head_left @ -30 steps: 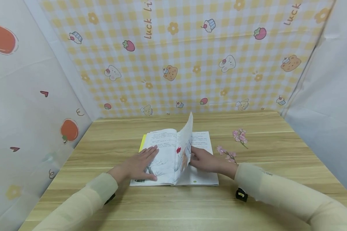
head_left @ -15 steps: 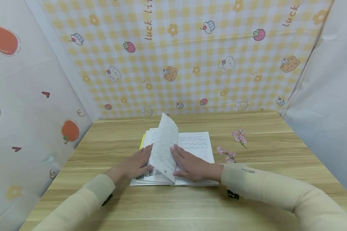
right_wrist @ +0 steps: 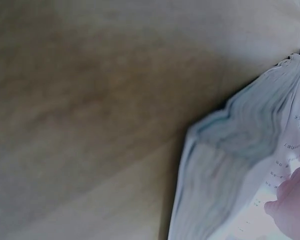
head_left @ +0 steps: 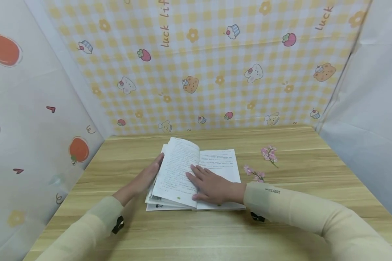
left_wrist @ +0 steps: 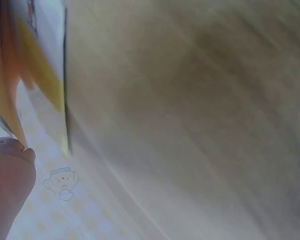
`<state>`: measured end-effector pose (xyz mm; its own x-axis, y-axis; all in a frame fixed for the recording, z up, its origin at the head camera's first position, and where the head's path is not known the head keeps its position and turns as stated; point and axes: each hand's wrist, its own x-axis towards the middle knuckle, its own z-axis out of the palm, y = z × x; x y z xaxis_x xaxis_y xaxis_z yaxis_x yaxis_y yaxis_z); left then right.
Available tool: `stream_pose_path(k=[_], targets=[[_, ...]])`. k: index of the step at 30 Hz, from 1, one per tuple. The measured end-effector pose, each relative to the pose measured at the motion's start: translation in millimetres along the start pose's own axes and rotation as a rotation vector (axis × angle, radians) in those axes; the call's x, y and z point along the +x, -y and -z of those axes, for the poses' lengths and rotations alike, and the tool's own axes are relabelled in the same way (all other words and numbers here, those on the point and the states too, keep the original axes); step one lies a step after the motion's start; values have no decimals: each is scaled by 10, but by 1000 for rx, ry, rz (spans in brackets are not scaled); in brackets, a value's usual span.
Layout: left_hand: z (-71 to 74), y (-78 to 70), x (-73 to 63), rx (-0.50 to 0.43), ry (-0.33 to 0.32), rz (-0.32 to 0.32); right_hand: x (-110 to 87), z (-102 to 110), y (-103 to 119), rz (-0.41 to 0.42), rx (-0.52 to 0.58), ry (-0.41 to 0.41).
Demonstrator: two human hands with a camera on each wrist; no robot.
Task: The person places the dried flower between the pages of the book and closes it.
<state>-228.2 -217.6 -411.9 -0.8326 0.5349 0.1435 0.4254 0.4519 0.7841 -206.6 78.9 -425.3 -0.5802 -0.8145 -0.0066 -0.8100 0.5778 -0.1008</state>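
Note:
An open book (head_left: 219,177) lies on the wooden table, printed text on both sides. Its left-hand page (head_left: 176,166) stands raised, slanting over other lifted pages. My right hand (head_left: 213,186) rests with spread fingers near the fold, over the inner part of that page. At the book's left edge, my left hand (head_left: 140,183) is turned on its side against the pages; its thumb and part of its fingers are hidden. The left wrist view shows fingertips of the left hand (left_wrist: 10,175) by a page edge. Thick page edges of the book (right_wrist: 245,130) fill the right wrist view's right side.
Two pink blossom sprigs, a far one (head_left: 269,155) and a near one (head_left: 255,174), lie right of the book. A checked cloth (head_left: 196,72) hangs behind the table (head_left: 196,235), with pale cloths at both sides.
The page has swung over from right to left and settled lower. My right hand followed it to the fold, then spread on it. My left hand slid left to the book's edge.

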Motion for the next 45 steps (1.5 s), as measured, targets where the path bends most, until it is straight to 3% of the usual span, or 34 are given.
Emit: stream_pose_path(k=[9,14,17,22,27,31,38,45], targets=[[44,-67,26,34,-18,-18,52,4,-8,59,-154,27],[22,-99,68,231,-17,-65,99,21,-23,116,-267,24],[-24,-121,89,357,23,-84,128,25,-36,150,-327,27],[-127,-123,116,565,145,-117,165,21,-68,189,-395,28],[-198,-124,114,693,266,-147,186,3,-98,220,-405,9],[-232,-102,109,788,319,-154,195,-11,-105,236,-405,3],[-248,-95,97,868,359,-154,202,1,-101,243,-407,-3],[-261,-47,103,883,373,-160,194,29,-89,217,-415,-1]])
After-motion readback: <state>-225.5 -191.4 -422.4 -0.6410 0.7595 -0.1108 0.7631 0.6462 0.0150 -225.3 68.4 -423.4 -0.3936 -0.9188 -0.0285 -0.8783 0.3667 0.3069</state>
